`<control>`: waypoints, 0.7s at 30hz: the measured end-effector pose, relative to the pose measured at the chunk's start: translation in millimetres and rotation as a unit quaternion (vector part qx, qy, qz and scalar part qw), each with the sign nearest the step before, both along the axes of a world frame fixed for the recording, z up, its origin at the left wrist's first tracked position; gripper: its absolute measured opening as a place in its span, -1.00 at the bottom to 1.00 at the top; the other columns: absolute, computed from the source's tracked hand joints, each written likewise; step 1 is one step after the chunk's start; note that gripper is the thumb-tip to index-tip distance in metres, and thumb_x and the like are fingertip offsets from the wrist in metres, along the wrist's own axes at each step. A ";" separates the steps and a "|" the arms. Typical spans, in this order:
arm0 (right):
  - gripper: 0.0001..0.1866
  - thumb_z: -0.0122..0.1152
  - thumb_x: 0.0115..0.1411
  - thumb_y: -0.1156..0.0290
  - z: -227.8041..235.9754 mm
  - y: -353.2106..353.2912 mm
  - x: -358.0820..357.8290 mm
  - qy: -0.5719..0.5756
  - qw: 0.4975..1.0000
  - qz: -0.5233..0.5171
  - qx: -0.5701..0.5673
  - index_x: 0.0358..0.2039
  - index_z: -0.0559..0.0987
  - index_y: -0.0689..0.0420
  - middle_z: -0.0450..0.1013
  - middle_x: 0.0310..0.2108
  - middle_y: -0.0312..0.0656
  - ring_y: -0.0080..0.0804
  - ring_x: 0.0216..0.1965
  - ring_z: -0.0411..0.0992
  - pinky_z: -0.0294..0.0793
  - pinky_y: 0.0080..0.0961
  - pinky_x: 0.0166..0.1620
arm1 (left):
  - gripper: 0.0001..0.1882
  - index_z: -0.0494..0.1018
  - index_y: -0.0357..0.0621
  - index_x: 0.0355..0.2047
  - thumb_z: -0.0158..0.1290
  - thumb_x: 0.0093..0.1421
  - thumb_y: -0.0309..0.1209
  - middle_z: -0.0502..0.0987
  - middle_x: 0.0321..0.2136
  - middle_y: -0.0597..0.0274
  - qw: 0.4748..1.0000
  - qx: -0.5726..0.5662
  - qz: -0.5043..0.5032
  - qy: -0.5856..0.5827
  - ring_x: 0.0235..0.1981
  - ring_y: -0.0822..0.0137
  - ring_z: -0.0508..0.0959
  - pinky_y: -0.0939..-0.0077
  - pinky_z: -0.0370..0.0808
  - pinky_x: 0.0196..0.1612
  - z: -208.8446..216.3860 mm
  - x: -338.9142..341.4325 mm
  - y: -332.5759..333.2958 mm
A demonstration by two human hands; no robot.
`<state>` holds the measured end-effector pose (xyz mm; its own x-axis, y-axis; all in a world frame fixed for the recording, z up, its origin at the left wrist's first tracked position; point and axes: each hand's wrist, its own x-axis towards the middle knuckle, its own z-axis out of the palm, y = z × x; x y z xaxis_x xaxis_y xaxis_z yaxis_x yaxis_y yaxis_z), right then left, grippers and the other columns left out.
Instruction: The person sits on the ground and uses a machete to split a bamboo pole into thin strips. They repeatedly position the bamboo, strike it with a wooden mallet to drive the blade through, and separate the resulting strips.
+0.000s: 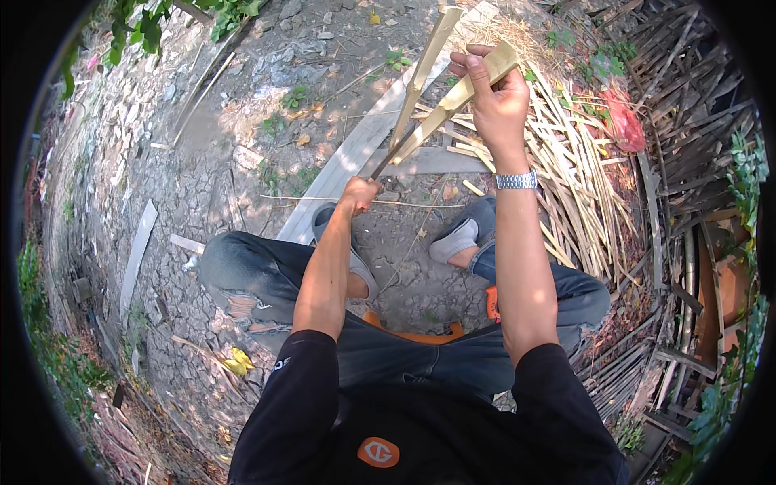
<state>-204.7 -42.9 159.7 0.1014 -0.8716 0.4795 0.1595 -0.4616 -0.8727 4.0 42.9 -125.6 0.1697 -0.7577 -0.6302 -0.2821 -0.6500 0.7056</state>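
My left hand [360, 194] is closed on the handle end of a knife, whose dark, narrow blade [385, 162] points away from me. Its tip lies where two split bamboo pieces meet. One bamboo piece [422, 73] slants up and away in a V with the other. My right hand [499, 101], a metal watch at its wrist, grips the right-hand bamboo piece [449, 109], thumb on top and fingers behind. Whether the two pieces still join at the blade is hard to make out. Under them a long grey plank [339, 174] lies on the ground.
A heap of thin split bamboo strips [578, 186] spreads to my right. Beyond it are a red plastic bag [622, 121] and stacked dark sticks [695, 105]. An orange-handled tool [492, 302] is by my right thigh. I sit low on an orange seat [412, 333] over cracked soil.
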 end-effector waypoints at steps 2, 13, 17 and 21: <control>-0.72 0.20 0.39 0.38 -0.8 2.9 2.5 -0.003 1.000 -0.007 0.004 -0.03 0.52 0.33 0.62 -0.18 0.05 -0.26 -0.07 0.61 0.62 -0.41 0.00 | -0.71 0.48 -0.24 -0.52 0.14 0.16 -0.24 0.35 -0.77 0.26 0.997 0.042 0.035 0.049 -0.84 0.38 0.32 0.34 0.30 -0.74 24.0 -10.2 1.2; -0.81 0.20 0.40 0.38 1.9 3.1 -2.5 0.102 0.988 -0.118 0.000 -0.11 0.58 0.24 0.61 -0.32 -0.22 -0.56 -0.30 0.53 0.52 -0.56 -0.20 | -0.74 0.32 -0.05 -0.54 0.15 0.19 -0.29 0.22 -0.76 0.40 0.933 0.057 0.146 0.323 -0.86 0.48 0.19 0.46 0.21 -0.82 -27.4 -14.0 2.3; -0.77 0.23 0.37 0.32 1.9 3.6 -0.8 0.107 0.984 -0.140 0.003 -0.16 0.60 0.25 0.61 -0.34 -0.15 -0.44 -0.27 0.57 0.51 -0.47 -0.16 | -0.66 0.58 -0.30 -0.25 0.17 0.16 -0.24 0.59 -0.52 -0.08 0.986 -0.120 0.040 -0.110 -0.51 0.00 0.62 0.09 0.57 -0.38 -4.8 -27.4 1.8; -0.78 0.22 0.39 0.31 -4.8 0.0 -10.9 0.179 0.965 -0.182 -0.058 -0.16 0.55 0.22 0.58 -0.38 -0.20 -0.49 -0.36 0.55 0.53 -0.47 -0.23 | -0.59 0.62 -0.36 -0.23 0.17 0.16 -0.19 0.63 -0.26 -0.31 0.968 -0.165 0.017 -0.188 -0.13 -0.20 0.64 0.02 0.55 -0.01 56.0 -56.9 7.0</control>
<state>-215.6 -42.9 154.9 -0.0238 -0.8233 0.5671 -0.3342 -0.5280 -0.7807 -52.9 49.8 -69.6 0.3688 -0.8969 -0.2440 -0.5411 -0.4206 0.7283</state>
